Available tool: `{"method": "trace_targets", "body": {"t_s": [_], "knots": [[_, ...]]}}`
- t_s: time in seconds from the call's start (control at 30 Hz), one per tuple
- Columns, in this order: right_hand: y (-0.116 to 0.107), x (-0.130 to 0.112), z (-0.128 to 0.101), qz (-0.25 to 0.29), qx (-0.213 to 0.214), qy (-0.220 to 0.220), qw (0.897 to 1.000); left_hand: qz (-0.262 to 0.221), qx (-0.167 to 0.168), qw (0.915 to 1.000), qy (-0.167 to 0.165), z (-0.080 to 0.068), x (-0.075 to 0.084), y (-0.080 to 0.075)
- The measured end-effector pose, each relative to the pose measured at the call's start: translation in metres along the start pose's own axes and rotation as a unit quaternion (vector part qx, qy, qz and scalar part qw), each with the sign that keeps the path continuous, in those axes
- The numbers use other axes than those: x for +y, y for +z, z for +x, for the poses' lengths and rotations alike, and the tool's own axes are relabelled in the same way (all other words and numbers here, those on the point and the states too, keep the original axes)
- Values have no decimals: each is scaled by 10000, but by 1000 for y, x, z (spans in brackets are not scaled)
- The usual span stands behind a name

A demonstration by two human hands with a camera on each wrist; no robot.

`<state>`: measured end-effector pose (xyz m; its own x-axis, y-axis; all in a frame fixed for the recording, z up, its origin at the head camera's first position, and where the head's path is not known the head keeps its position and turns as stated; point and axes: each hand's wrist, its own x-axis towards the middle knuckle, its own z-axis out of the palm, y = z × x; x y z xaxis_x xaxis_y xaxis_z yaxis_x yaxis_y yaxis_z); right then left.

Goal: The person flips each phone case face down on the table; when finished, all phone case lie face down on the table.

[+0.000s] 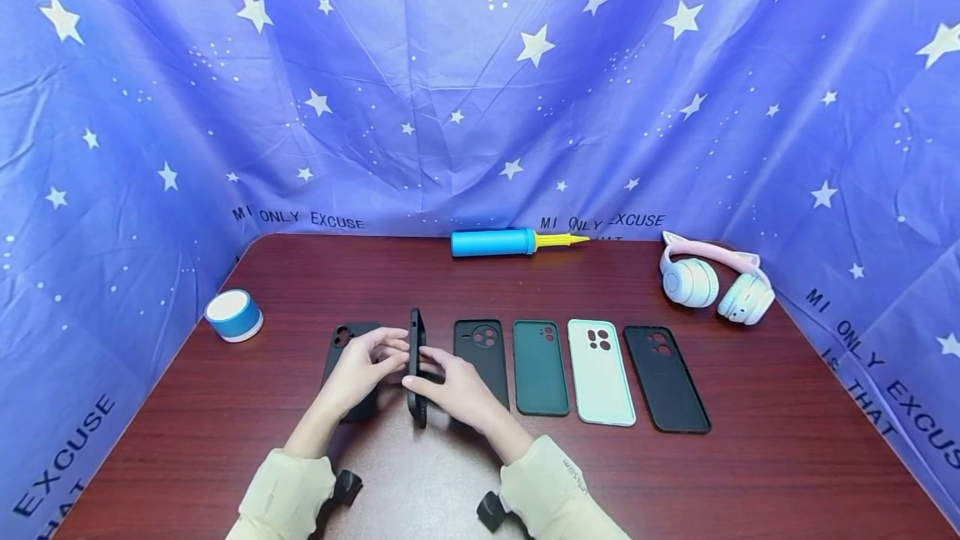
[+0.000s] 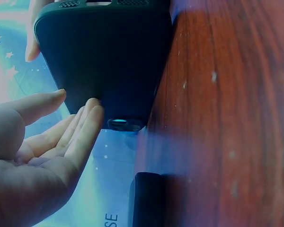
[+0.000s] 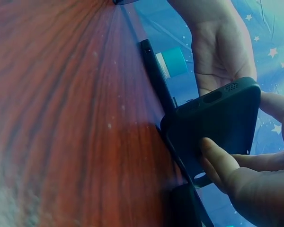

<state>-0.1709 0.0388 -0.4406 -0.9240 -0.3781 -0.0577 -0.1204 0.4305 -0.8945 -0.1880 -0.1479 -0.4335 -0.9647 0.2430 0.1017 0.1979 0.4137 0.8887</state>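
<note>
A black phone case (image 1: 417,365) stands on its long edge on the brown table (image 1: 750,457), between both hands. My right hand (image 1: 423,373) pinches it, with the thumb (image 3: 217,161) on one face and the fingers behind. My left hand (image 1: 393,354) lies against the other side: in the left wrist view its straight fingers (image 2: 87,118) touch the case (image 2: 104,61) near the camera hole, and the thumb stays apart. Another black case (image 1: 348,357) lies flat on the table under my left hand.
Right of the hands lie a black case (image 1: 481,357), a dark green one (image 1: 540,367), a pale mint one (image 1: 600,369) and a black one (image 1: 666,377). A blue pump (image 1: 510,241), pink-and-white headphones (image 1: 712,282) and a small blue-and-white speaker (image 1: 234,315) sit farther back. Starred blue cloth (image 1: 480,90) walls the table.
</note>
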Motion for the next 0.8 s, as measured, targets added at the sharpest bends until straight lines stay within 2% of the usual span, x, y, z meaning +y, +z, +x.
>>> {"method": "trace_targets", "body": {"t_s": [0.1, 0.2, 0.43, 0.63, 0.8], "knots": [[-1, -1, -1, 224, -34, -1, 9997, 11, -43, 10000, -72, 0, -1, 1], [-1, -2, -1, 548, -106, 10, 9984, 6, -122, 9995, -282, 0, -2, 1], [-3, -2, 0, 1412, -322, -80, 9894, -255, -558, 9949, -800, -2, -4, 1], [-7, -4, 0, 1712, -391, -112, 9844, -53, -568, 9938, -956, -2, -5, 2], [-11, -3, 1, 1707, -430, -70, 9844, 38, -523, 9938, -978, -3, -6, 1]]}}
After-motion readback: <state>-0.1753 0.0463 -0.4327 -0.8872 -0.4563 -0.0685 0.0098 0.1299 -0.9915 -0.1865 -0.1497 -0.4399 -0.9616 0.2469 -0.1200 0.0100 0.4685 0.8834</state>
